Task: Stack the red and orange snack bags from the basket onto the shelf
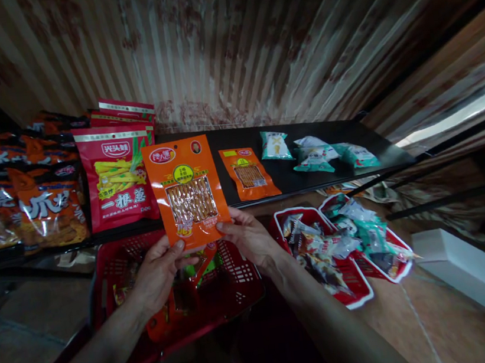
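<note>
An orange snack packet (191, 197) with a clear window is held upright in front of the black shelf. My left hand (160, 270) pinches its lower left corner, thumb on the front. At the lower right corner, my right hand (247, 237) grips it the same way. Behind and left of it stands a red snack bag (119, 180) showing yellow sticks and green onion. To the right, a smaller-looking orange packet (249, 173) lies on the shelf. Below my hands is a red basket (239, 289) with orange and green packets inside.
Orange-and-black snack bags (51, 206) fill the left of the black shelf (290, 184). Teal-and-white bags (314, 154) lie toward its right end. Two white-rimmed red baskets (359, 294) of packets stand on the floor, beside a white box (473, 273). A patterned curtain (207, 49) hangs behind.
</note>
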Demonstrator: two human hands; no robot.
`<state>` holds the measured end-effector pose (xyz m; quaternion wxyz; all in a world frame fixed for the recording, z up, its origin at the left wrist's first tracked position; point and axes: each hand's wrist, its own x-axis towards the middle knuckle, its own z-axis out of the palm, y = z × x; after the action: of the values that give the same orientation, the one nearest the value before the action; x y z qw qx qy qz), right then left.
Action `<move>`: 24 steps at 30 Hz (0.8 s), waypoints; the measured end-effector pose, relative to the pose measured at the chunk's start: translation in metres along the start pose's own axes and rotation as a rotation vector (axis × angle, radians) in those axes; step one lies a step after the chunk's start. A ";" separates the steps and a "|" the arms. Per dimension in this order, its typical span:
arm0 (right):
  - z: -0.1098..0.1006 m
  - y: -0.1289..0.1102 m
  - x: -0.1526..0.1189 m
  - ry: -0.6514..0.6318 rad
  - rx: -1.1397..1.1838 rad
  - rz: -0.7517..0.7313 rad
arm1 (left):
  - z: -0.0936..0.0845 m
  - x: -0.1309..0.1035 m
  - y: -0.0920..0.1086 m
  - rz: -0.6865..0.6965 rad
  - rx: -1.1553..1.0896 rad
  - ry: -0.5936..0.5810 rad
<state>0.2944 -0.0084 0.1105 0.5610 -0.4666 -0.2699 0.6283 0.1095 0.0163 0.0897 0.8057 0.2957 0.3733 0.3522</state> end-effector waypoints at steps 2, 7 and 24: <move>0.000 -0.001 -0.001 -0.009 -0.001 -0.006 | 0.001 0.000 0.001 -0.002 0.012 0.020; 0.001 -0.002 -0.004 0.020 0.021 -0.009 | 0.003 0.000 0.000 -0.011 0.041 0.040; 0.000 -0.004 -0.023 0.382 -0.551 -0.596 | 0.011 -0.015 0.007 -0.014 -0.038 -0.097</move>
<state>0.2948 -0.0299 0.1210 0.6121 -0.6082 -0.4413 0.2463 0.1089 0.0065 0.1063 0.8307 0.2946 0.3291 0.3389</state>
